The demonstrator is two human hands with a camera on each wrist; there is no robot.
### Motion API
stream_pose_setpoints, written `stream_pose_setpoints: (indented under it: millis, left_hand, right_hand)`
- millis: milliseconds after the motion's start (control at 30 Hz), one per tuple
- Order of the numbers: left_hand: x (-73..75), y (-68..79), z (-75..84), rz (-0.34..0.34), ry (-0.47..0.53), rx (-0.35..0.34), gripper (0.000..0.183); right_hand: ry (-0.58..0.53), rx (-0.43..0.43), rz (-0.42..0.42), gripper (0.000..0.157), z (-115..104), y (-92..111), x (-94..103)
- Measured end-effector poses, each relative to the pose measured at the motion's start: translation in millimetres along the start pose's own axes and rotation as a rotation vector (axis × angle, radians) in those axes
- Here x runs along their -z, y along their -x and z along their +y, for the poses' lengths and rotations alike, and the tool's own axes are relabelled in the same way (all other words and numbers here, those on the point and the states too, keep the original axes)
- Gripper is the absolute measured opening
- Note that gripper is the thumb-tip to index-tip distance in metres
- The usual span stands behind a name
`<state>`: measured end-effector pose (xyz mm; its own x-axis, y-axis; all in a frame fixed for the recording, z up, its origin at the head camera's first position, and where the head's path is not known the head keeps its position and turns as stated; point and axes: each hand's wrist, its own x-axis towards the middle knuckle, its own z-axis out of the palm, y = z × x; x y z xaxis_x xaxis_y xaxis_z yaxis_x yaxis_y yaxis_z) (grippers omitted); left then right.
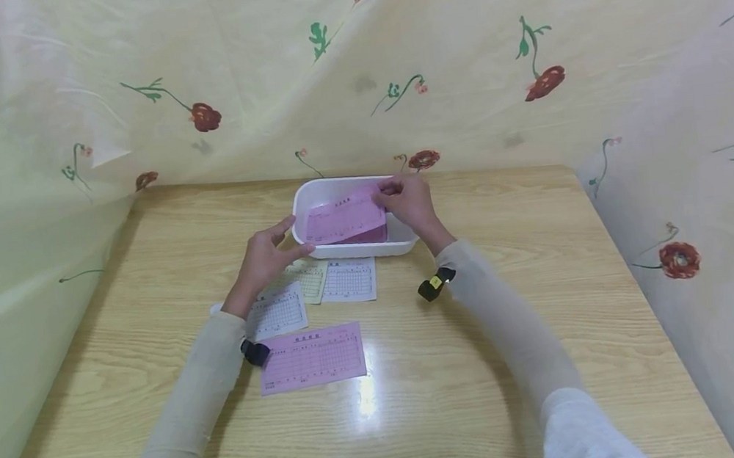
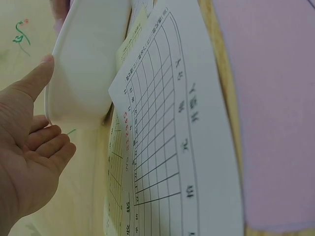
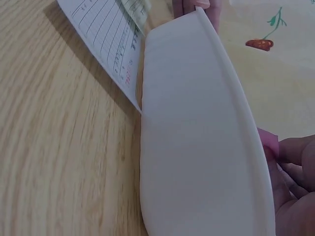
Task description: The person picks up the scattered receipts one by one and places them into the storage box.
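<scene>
One pink slip (image 1: 343, 222) was pinched between the right hand's (image 1: 409, 201) thumb and fingers, tilted in the white tray (image 1: 402, 247) over a darker pink slip (image 1: 373, 235) already inside. The left hand (image 1: 262, 260), thumb and fingers spread, touched the tray's left end. The sorting seemed only partway: a larger pink slip (image 1: 313, 359), white slips (image 1: 349, 282) and a yellow slip (image 1: 313, 281) lay outside on the table (image 1: 489, 394)

Smooth plastic tub (image 3: 197, 123), matt paper slips (image 1: 313, 359)
</scene>
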<state>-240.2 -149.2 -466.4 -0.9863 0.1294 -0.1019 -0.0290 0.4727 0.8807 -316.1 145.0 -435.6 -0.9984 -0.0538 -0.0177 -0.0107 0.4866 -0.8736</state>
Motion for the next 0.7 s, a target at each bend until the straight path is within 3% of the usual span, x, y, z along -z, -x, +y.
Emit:
stream_pose_setpoints:
  millis: [267,700]
  left_hand:
    - [-0.3,2.3,-3.9,-0.004,-0.009,-0.005,0.089]
    - [-1.1,7.0,-16.1,0.01,-0.006,-0.067,0.089]
  right_hand:
    - [0.1,-0.023,-0.038,0.025,2,6,-5.1]
    - [0.138,0.029,-0.059,0.031,9,10,-12.9]
